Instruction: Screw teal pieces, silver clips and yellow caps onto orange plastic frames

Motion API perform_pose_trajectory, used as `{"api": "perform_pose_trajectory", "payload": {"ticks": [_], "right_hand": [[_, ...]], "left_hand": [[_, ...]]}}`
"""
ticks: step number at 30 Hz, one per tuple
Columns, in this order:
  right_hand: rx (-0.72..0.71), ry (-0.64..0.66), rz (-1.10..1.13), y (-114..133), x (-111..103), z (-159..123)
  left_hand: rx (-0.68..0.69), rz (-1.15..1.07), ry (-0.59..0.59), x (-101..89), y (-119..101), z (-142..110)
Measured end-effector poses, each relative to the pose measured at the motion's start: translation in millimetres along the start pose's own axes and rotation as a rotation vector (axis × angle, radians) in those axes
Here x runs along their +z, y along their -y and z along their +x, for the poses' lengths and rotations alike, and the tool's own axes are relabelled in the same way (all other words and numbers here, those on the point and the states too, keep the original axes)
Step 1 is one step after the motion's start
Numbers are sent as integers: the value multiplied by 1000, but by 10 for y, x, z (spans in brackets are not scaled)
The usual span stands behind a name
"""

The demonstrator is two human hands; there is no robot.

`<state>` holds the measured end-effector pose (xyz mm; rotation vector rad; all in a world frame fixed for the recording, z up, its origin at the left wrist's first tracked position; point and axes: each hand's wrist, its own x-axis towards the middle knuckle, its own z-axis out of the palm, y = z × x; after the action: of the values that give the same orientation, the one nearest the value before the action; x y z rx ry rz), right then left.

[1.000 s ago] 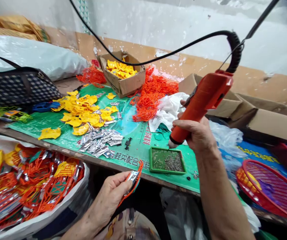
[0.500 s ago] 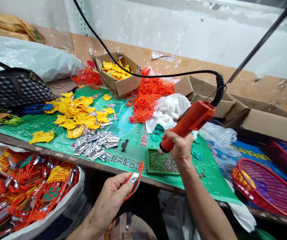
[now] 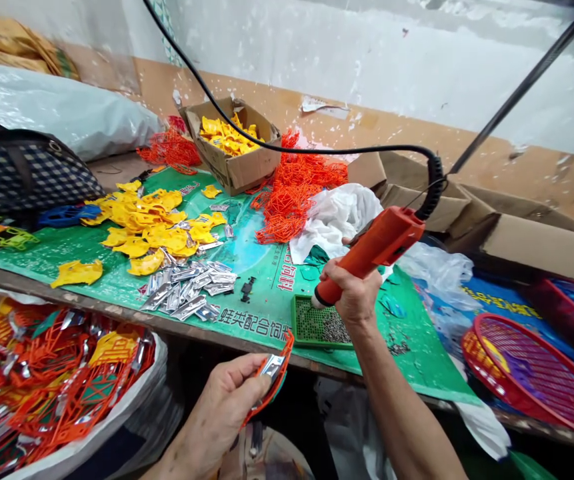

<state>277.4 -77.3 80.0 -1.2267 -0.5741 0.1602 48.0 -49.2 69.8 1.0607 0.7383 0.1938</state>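
My left hand (image 3: pixel 227 403) pinches an orange plastic part with a silver metal plate (image 3: pixel 273 368) on it, just off the table's front edge. My right hand (image 3: pixel 354 293) is wrapped round a red electric screwdriver (image 3: pixel 379 247), which hangs from a black cable. The screwdriver's pale tip points down over a shallow green tray (image 3: pixel 321 343); whether the bit touches the screws cannot be made out. Small grey screws (image 3: pixel 335 327) lie in the tray's right part. Left of it are a pile of silver metal plates (image 3: pixel 191 287) and a small black piece (image 3: pixel 247 289).
Yellow plastic parts (image 3: pixel 151 220) are heaped on the green mat, with a cardboard box (image 3: pixel 249 170) of more behind. Tangled orange frames (image 3: pixel 291 193) lie beside a white cloth (image 3: pixel 339 213). A white sack (image 3: pixel 159 380) of assembled pieces stands at left, a red basket (image 3: pixel 531 347) at right.
My left hand with the orange part has shifted slightly right and down. The screwdriver stays over the green tray in my right hand. The whole view has moved slightly.
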Motion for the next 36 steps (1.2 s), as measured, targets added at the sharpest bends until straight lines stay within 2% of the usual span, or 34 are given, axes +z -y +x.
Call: {"api": "perform_pose_trajectory", "payload": {"ticks": [8, 17, 20, 22, 28, 32, 36], "right_hand": [[1, 7, 5, 51, 46, -24], [-23, 2, -14, 76, 52, -13], [-55, -1, 97, 259, 54, -25], [-48, 45, 183, 455, 54, -90], [34, 238, 318, 984, 27, -534], [117, 308, 381, 1079, 20, -792], [143, 320, 402, 1061, 43, -892]], "left_hand": [[7, 27, 52, 66, 24, -8], [-11, -12, 81, 36, 153, 8], [12, -17, 81, 45, 156, -19], [25, -8, 71, 61, 147, -41], [36, -10, 60, 108, 173, -69], [6, -10, 82, 116, 202, -99], [7, -2, 92, 123, 201, -151]]}}
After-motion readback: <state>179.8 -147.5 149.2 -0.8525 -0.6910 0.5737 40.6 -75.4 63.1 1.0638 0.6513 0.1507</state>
